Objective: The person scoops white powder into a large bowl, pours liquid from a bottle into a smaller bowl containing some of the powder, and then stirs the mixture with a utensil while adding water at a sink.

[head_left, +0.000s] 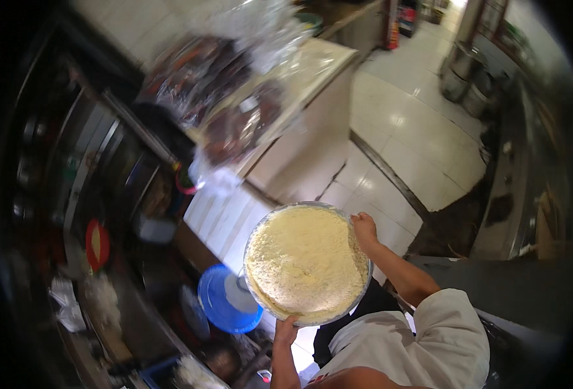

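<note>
A person carries a wide, round metal bowl [307,262] heaped with pale yellow crumbly meal [302,259] through a tiled kitchen, gripping it at opposite points of the rim. The left hand [286,329] clasps the near edge from below and outside, fingers curled over the lip; how far they wrap under the bowl cannot be seen. Just outward from that grip, lower down, sits a blue plastic lid or basin [228,299] on the dark, cluttered worktop [105,305]. Between the two grips the bowl hangs above the white floor tiles [403,142], roughly level, the meal filling it nearly to the brim. The right hand [364,230] closes on the far right edge, thumb on top of the rim, the white-sleeved arm [422,292] bent behind it. Beyond the far grip stands a counter [299,129] covered with crinkled clear plastic wrap [234,78].

Judged from its fill and span, the load is likely heavy and the loose meal quick to shift or spill if tilted. The thin metal rim looks stiff but smooth, possibly slippery, so two-handed holds at opposite sides, kept level, appear the sound way to take it.
</note>
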`<state>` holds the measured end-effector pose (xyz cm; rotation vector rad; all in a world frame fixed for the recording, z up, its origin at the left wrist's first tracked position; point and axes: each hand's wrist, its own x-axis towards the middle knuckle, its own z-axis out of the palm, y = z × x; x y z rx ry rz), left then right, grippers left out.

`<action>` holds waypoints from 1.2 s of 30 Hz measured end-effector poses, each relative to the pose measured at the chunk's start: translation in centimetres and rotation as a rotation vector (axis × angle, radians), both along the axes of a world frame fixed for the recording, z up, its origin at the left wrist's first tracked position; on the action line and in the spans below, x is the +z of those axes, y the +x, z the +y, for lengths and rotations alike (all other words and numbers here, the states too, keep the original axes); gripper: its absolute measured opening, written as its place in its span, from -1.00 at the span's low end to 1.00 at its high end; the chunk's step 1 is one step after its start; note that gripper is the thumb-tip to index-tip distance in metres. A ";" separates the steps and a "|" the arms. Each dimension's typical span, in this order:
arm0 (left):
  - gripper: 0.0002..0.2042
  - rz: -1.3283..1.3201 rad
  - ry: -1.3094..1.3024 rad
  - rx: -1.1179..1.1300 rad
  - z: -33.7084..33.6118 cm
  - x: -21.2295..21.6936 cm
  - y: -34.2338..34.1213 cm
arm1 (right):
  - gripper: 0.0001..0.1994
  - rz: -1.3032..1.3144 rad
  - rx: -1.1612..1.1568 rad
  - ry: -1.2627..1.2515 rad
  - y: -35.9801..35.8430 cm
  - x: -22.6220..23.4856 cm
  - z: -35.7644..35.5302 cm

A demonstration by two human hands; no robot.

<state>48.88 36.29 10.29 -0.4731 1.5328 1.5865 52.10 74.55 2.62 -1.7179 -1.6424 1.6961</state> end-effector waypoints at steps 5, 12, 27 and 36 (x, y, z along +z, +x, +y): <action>-0.42 -0.086 0.025 -0.253 15.7 0.1 -1.2 | -0.70 -0.183 -0.207 -0.003 8.4 5.7 13.8; -0.42 -0.146 0.149 -0.674 38.2 -1.7 -5.6 | -0.67 -0.227 -0.553 0.044 16.0 7.1 27.9; -0.41 -0.156 0.196 -1.236 85.5 -3.0 -13.8 | -0.71 0.343 -1.217 0.129 18.6 5.0 59.7; -0.47 -0.058 0.209 -0.957 109.3 -3.3 -19.7 | -0.69 0.328 -1.081 0.085 8.5 5.8 90.1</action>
